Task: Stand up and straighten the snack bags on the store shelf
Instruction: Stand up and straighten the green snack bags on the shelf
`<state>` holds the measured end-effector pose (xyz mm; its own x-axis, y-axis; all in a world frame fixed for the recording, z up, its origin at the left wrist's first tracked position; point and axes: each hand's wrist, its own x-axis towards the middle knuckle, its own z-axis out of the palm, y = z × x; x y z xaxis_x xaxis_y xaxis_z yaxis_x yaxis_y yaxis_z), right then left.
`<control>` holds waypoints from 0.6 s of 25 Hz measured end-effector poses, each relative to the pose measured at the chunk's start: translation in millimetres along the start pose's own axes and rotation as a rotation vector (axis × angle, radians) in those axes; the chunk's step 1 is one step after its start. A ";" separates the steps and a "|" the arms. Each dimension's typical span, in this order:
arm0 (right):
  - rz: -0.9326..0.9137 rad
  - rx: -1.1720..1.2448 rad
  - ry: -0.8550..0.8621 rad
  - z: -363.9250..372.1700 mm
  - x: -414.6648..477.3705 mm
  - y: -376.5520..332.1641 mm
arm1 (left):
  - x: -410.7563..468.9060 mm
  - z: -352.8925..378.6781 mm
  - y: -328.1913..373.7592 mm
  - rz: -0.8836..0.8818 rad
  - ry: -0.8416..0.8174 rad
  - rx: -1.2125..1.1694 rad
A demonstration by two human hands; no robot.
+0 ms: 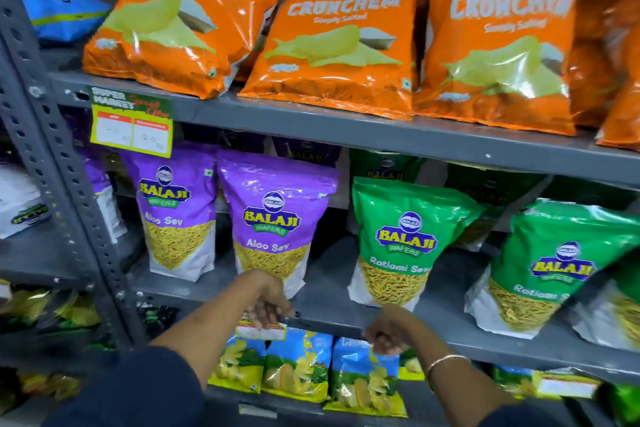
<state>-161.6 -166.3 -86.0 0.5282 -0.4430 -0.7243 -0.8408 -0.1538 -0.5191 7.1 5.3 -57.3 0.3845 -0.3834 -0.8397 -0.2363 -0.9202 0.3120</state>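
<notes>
Several blue-and-yellow chip bags [298,367] stand in a row on the lowest visible shelf. My left hand [268,303] hangs over the middle shelf's front edge [332,324], its fingers curled down onto a white-and-red label [266,330] above the leftmost blue bag. My right hand [384,333], fingers curled, pinches at the top of another blue chip bag [363,378]. On the middle shelf, purple Aloo Sev bags [277,218] and green Ratlami Sev bags [405,236] stand upright, the green ones leaning slightly. Orange Crunchem bags [332,42] lie tilted back on the top shelf.
A grey perforated steel upright [45,135] runs down the left side. A yellow-green price card [131,123] hangs from the top shelf's edge. More bags fill the neighbouring rack at left [20,208]. Bare shelf shows between the purple and green bags [332,267].
</notes>
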 end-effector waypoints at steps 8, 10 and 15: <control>-0.525 0.389 0.217 -80.0 0.6 33.0 | 31.5 51.0 96.0 0.605 0.427 -0.348; -0.571 0.325 0.174 -72.3 -0.8 32.8 | 30.2 57.7 93.7 0.610 0.509 -0.370; -0.892 0.632 0.750 -91.1 -57.7 -17.5 | 24.1 64.2 97.2 0.631 0.530 -0.499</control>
<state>-188.2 -218.5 6.2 0.5023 -0.8141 0.2914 0.0652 -0.3004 -0.9516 -63.9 -88.3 -75.8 0.6987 -0.6922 -0.1807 -0.1779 -0.4128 0.8933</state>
